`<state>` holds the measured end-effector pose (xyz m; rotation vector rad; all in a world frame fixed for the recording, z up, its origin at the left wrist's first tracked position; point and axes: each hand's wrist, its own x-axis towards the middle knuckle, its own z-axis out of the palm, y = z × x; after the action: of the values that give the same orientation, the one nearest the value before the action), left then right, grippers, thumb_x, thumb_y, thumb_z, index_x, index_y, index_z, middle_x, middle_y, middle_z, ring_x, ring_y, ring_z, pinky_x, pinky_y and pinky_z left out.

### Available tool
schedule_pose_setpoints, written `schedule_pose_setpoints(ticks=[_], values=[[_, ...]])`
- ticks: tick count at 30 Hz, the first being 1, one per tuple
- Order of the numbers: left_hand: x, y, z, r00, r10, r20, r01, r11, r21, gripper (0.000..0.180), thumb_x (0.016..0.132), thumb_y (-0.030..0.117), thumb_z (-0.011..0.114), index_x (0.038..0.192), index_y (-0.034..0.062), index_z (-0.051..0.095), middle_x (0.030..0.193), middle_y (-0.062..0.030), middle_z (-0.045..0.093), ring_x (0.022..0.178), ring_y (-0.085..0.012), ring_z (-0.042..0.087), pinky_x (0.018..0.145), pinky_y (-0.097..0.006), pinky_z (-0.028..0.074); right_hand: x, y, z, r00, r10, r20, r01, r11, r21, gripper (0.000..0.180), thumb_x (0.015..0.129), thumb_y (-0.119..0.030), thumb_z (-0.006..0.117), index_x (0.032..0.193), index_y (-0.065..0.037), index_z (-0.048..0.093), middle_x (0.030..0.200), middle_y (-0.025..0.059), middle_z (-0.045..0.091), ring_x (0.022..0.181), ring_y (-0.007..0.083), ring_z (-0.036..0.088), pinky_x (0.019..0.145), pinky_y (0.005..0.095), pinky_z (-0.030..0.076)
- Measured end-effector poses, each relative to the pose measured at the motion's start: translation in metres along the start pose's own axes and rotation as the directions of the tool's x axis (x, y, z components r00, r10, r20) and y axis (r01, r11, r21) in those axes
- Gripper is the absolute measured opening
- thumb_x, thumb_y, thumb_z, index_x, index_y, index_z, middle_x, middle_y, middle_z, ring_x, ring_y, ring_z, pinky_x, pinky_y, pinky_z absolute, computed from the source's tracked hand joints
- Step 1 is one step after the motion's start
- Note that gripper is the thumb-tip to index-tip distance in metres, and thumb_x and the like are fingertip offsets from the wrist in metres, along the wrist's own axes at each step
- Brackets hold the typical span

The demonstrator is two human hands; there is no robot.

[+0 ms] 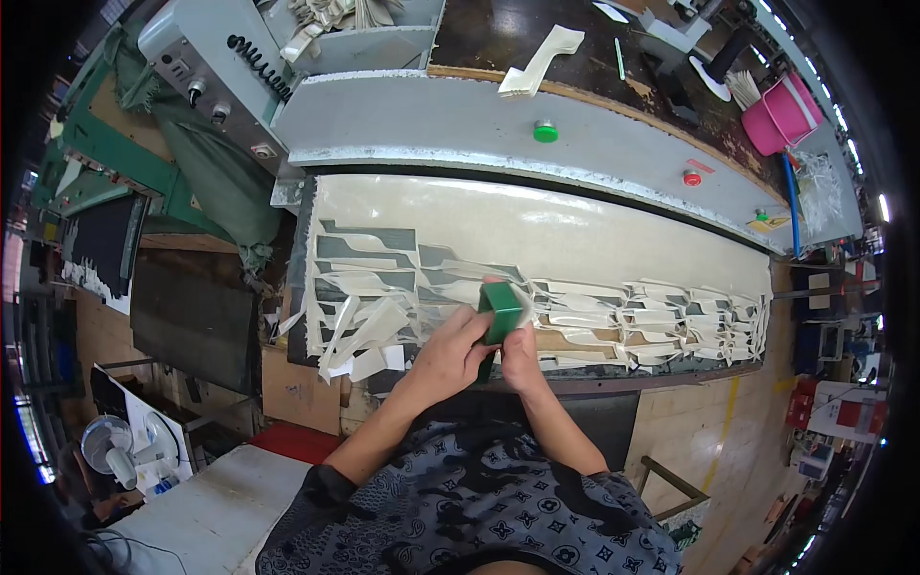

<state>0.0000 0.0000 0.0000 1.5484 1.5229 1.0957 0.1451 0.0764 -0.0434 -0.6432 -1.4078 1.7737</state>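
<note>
My left hand (443, 356) is closed around the left side of a green box-shaped tool (500, 309) with a dark open side. On its other side my right hand (522, 364) is closed, thumb up, with a sliver of pale material showing beside the tool; its fingers are mostly hidden. Both hands are over the near part of a cream sheet (575, 225), where rows of long curved shapes are cut out and thin webs remain. Left of my hands several loose cream pieces (369, 331) are heaped at the sheet's near left corner.
Beyond the sheet runs a grey machine beam (383, 120) with a green button (545, 131) and a red button (692, 179). On its dark top are a cut cream piece (546, 59) and a pink bucket (781, 113). A white fan (120, 450) stands at the left.
</note>
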Motion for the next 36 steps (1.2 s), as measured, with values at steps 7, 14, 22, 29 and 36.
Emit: schedule_pose_setpoints(ticks=[7, 14, 22, 29, 36], values=[[0.008, -0.017, 0.008, 0.997, 0.067, -0.043, -0.068, 0.998, -0.019, 0.039, 0.096, 0.003, 0.063, 0.134, 0.0089, 0.065, 0.121, -0.024, 0.057, 0.109, -0.0456, 0.062, 0.092, -0.048, 0.052, 0.011, -0.017, 0.004, 0.997, -0.04, -0.064, 0.035, 0.996, -0.076, 0.081, 0.102, -0.063, 0.061, 0.149, 0.004, 0.051, 0.137, 0.0122, 0.064, 0.124, 0.0203, 0.06, 0.108, 0.0358, 0.047], [0.016, -0.004, 0.004, 0.999, -0.014, -0.041, 0.013, 0.999, -0.033, 0.038, 0.094, -0.001, 0.068, 0.131, 0.0059, 0.071, 0.126, -0.0204, 0.065, 0.115, -0.0376, 0.066, 0.101, -0.041, 0.052, 0.027, 0.007, -0.013, 0.828, 0.428, -0.362, -0.129, 0.774, 0.62, 0.063, 0.115, -0.053, 0.033, 0.145, 0.001, 0.048, 0.134, 0.0183, 0.062, 0.126, 0.0289, 0.063, 0.108, 0.0421, 0.052], [-0.007, -0.041, -0.053, 0.917, -0.124, -0.378, 0.074, 0.987, -0.145, 0.033, 0.101, -0.008, 0.061, 0.134, -0.0028, 0.064, 0.12, -0.0095, 0.067, 0.105, -0.0132, 0.064, 0.091, -0.026, 0.051, 0.076, -0.071, -0.125, 0.844, -0.111, -0.525, 0.022, 0.985, -0.172, 0.06, 0.115, -0.054, 0.037, 0.145, -0.007, 0.059, 0.127, 0.0065, 0.062, 0.116, 0.016, 0.055, 0.102, 0.0324, 0.044], [-0.015, -0.037, -0.077, 0.932, -0.038, -0.361, 0.069, 0.995, 0.072, 0.033, 0.098, -0.01, 0.063, 0.129, -0.0012, 0.07, 0.12, -0.0117, 0.064, 0.098, -0.015, 0.066, 0.078, -0.026, 0.056, 0.173, -0.206, -0.109, 0.998, -0.028, -0.048, -0.009, 0.766, -0.643, 0.037, 0.107, -0.035, 0.066, 0.129, -0.007, 0.073, 0.1, 0.0007, 0.073, 0.084, 0.0086, 0.062, 0.077, 0.028, 0.051], [-0.008, -0.017, -0.053, 0.914, -0.074, -0.399, 0.054, 0.997, -0.062, 0.023, 0.093, -0.005, 0.07, 0.115, -0.0009, 0.073, 0.116, -0.0181, 0.068, 0.099, -0.0285, 0.074, 0.074, -0.033, 0.064, 0.371, -0.238, -0.161, 0.963, -0.246, -0.111, 0.107, 0.726, -0.679, 0.049, 0.09, -0.031, 0.087, 0.122, 0.002, 0.074, 0.102, 0.0099, 0.078, 0.088, 0.0156, 0.071, 0.079, 0.0318, 0.057]])
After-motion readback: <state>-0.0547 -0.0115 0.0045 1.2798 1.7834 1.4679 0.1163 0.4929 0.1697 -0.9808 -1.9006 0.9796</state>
